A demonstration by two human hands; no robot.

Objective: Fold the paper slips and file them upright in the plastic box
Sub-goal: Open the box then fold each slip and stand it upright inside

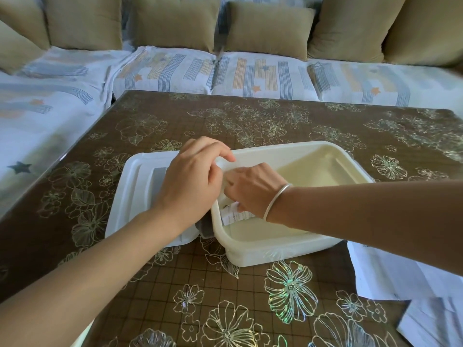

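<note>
A white plastic box [323,156] stands open in the middle of the table. A folded paper slip [234,216] with small print leans against the box's left inner wall. My right hand [250,189] reaches down inside the box and its fingers pinch the top of that slip. My left hand [193,176] lies over the box's left rim, fingers curled round the edge. Much of the slip is hidden under both hands.
The box's white lid [140,186] lies flat just left of the box. The table [250,296] has a brown flowered cover. White paper sheets [413,291] lie at the table's right front corner. A sofa [250,71] with cushions runs behind.
</note>
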